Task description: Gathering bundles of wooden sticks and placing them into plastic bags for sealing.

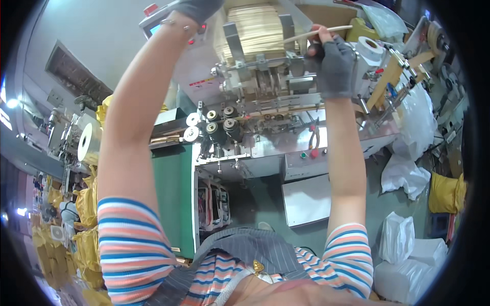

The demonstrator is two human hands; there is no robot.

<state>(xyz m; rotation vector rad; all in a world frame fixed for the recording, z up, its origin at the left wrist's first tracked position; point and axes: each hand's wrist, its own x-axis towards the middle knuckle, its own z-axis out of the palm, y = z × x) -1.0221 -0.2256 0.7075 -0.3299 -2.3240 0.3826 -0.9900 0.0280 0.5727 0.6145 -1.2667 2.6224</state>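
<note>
My right hand (336, 66), in a grey fingerless glove, pinches a pale wooden chopstick (337, 29) between thumb and fingers. It is beside the right edge of the hopper. Inside the hopper lies a deep stack of similar pale chopsticks (252, 33), behind two upright metal plates (234, 43). My left hand (199, 7), also gloved in grey, is at the top edge, left of the hopper and over the control box with a screen (154, 29). Its fingers are out of the picture. Below the hopper runs the machine's feed section (265, 81) of metal shafts and blocks.
Black rollers (219, 130) and a green belt surface (172, 199) lie at the left. Red-handled pliers (313, 136) rest on the machine bed, near push buttons (314, 153). A white tape roll (371, 43) is right of my hand. White bags (406, 176) and a yellow sack (445, 193) lie rightward.
</note>
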